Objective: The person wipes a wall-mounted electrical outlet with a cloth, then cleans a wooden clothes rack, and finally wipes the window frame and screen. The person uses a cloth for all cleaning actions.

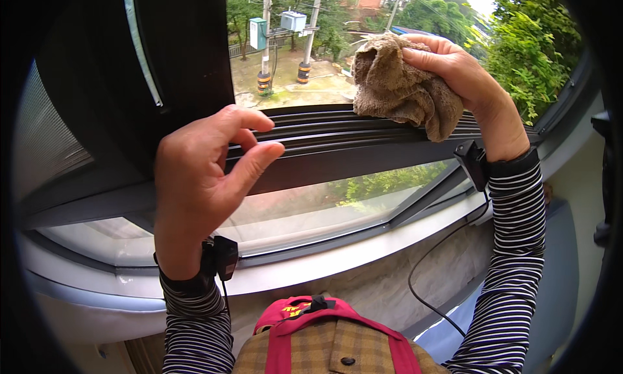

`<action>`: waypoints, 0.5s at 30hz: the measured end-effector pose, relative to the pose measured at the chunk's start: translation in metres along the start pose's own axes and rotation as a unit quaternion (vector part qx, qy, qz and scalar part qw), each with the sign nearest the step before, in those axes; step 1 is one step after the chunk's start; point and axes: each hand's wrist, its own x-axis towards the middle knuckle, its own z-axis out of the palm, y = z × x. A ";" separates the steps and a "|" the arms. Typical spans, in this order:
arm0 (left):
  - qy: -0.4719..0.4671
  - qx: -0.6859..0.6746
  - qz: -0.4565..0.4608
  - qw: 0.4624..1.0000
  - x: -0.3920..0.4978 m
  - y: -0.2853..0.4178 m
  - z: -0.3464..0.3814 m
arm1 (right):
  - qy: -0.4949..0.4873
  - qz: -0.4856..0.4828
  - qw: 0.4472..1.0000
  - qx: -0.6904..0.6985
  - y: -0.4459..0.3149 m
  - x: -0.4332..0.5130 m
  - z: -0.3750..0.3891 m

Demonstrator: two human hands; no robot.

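My right hand (452, 69) grips a bunched brown cloth (404, 86) at its upper right side. The cloth hangs over the dark grooved rail of the window frame (311, 130), in front of the view outside; whether it touches the rail is hard to tell. My left hand (209, 164) is raised at the left, in front of the same rail, its fingers curled and apart from the thumb, with nothing between them. Below the rail lies a lower glass pane (311, 208).
A dark sash or panel (190, 43) with a pale metal strip (141, 43) stands at upper left. A white sill (302, 271) runs below the lower pane. Cables hang from small black devices at both wrists. Outside are trees and utility poles.
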 end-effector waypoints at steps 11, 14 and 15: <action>-0.005 -0.053 -0.063 0.997 0.010 0.012 0.003 | 0.091 -0.083 0.992 0.030 0.020 -0.069 0.003; 0.052 -0.072 0.033 0.995 0.013 0.034 0.017 | 0.094 -0.117 0.989 0.002 0.027 -0.068 0.009; 0.044 -0.093 0.036 0.994 0.015 0.043 0.022 | 0.088 -0.131 0.987 -0.003 0.029 -0.067 0.010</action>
